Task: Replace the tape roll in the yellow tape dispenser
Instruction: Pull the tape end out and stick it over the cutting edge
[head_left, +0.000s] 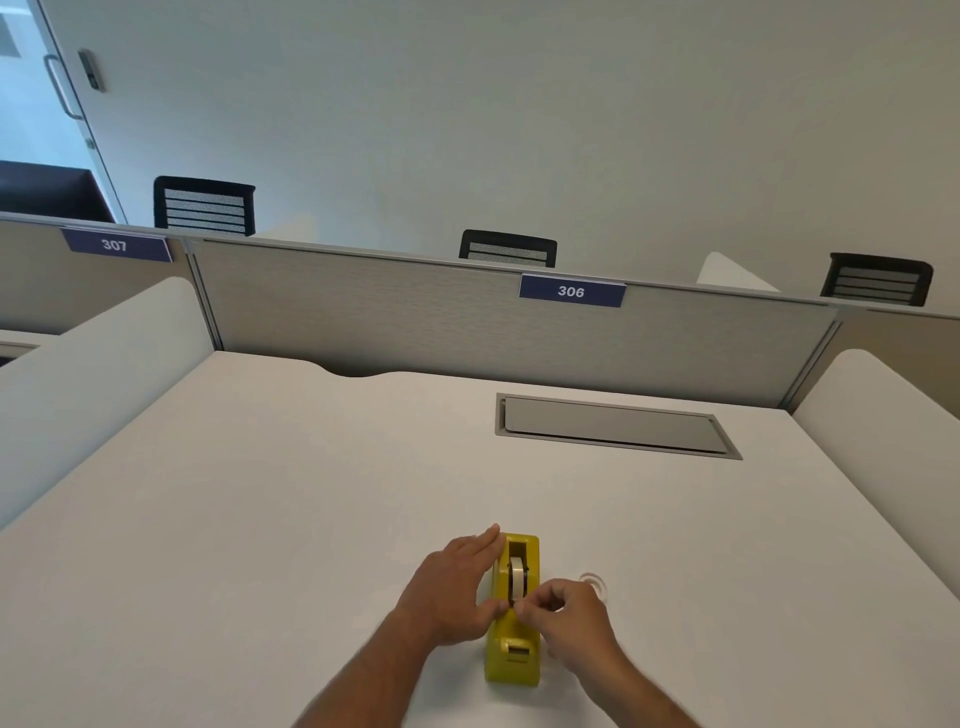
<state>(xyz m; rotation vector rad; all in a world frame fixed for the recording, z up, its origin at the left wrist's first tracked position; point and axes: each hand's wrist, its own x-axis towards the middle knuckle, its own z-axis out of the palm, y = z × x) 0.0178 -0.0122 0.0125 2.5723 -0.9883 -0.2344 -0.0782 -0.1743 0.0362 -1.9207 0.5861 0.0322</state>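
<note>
The yellow tape dispenser (511, 660) lies on the white desk (311, 493) near its front edge, its cutter end towards me. A pale tape roll (517, 578) sits upright in its cradle. My left hand (452, 592) lies flat against the dispenser's left side, thumb at the roll's lower edge. My right hand (569, 621) is on the right side, fingertips pinched together at the roll's near edge; what they pinch is too small to tell. A second, clear tape roll (595, 583) lies flat on the desk just beyond my right hand, partly hidden by it.
A grey cable hatch (613, 426) is set into the desk at the back right. A grey partition (467, 317) with the label 306 closes the back, and white side panels flank the desk. Black chair backs rise behind the partition.
</note>
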